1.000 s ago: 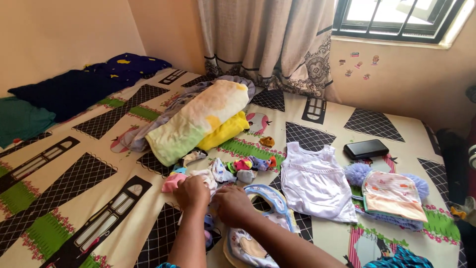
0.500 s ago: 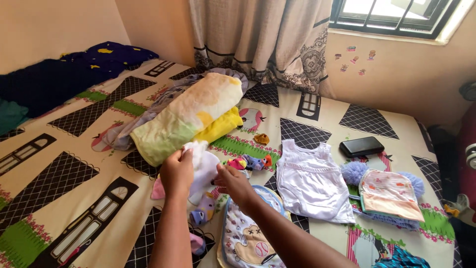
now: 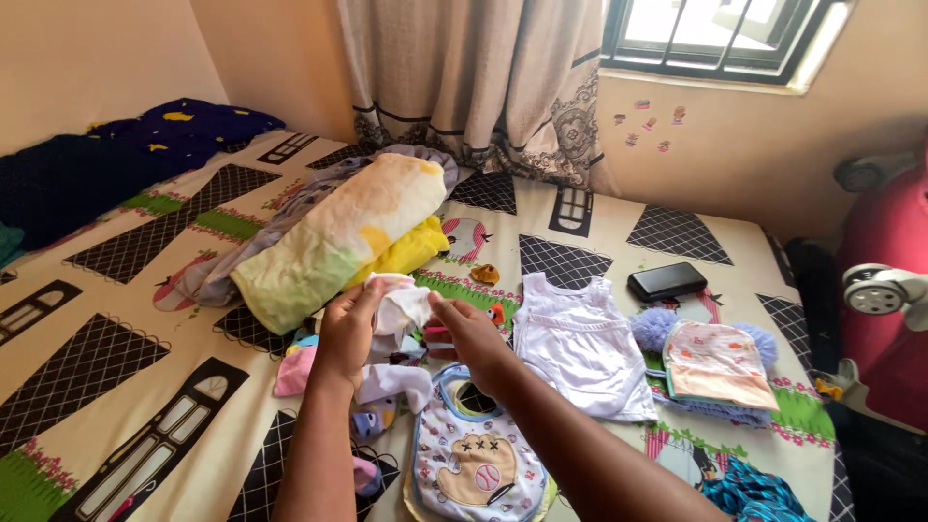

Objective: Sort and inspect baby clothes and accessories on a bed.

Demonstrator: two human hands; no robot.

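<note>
My left hand [image 3: 346, 331] and my right hand [image 3: 468, 333] are raised above the bed, both pinching a small white baby garment [image 3: 400, 307] between them. Under the hands lies a heap of small baby clothes: a white piece [image 3: 394, 383], a pink one [image 3: 294, 369] and several colourful socks. A bib with a baseball-glove picture [image 3: 472, 468] lies just below my right forearm. A white sleeveless baby vest [image 3: 578, 343] is spread flat to the right.
A rolled pastel blanket over a yellow cloth [image 3: 338, 237] lies behind the hands. A black wallet-like case [image 3: 667, 281], a folded stack of peach and blue cloths [image 3: 717, 362], dark pillows [image 3: 106, 164], a curtain [image 3: 474, 77] and a red wheeled object [image 3: 884, 280] surround the patterned sheet [image 3: 116, 406].
Both hands rose from the heap on the bed, lifting the small white garment up in front of the blanket. The camera view shifted to the right.
</note>
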